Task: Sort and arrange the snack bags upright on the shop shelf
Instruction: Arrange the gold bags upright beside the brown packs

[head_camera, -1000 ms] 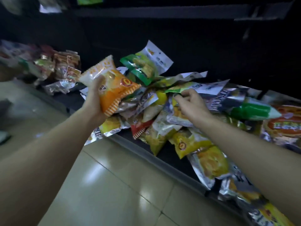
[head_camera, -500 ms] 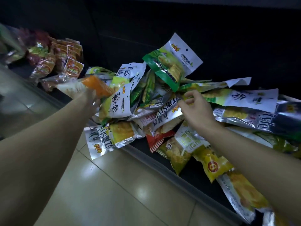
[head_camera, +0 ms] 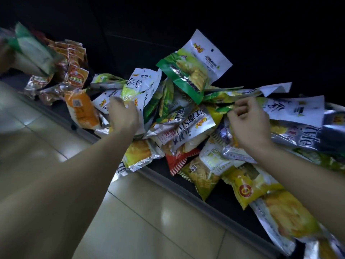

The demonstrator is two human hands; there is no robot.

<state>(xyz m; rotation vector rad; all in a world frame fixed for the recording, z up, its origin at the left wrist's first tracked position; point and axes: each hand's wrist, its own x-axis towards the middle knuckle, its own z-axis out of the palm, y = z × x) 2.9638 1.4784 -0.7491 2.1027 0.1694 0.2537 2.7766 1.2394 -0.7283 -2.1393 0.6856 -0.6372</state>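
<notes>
so the orange bag point(head_camera: 82, 109) isn't in the left hand point(head_camera: 123, 116) anymore, it's lying on the shelf point(head_camera: 186, 186) just left of the heap of snack bags point(head_camera: 186, 116). That hand now reaches into the heap's left side, blurry, grip unclear; the right hand point(head_camera: 250, 122) is curled, pinching a green-yellow packet point(head_camera: 222, 109) near the heap's middle

The snack bags point(head_camera: 188, 116) lie in a loose, tumbled heap on the dark shelf point(head_camera: 220, 195), mostly flat or tilted, several overhanging its front edge. A green-and-white bag point(head_camera: 194, 66) juts up at the heap's top. An orange bag point(head_camera: 82, 111) leans at the left end, beside red-orange packets point(head_camera: 74, 71) standing in a row.
</notes>
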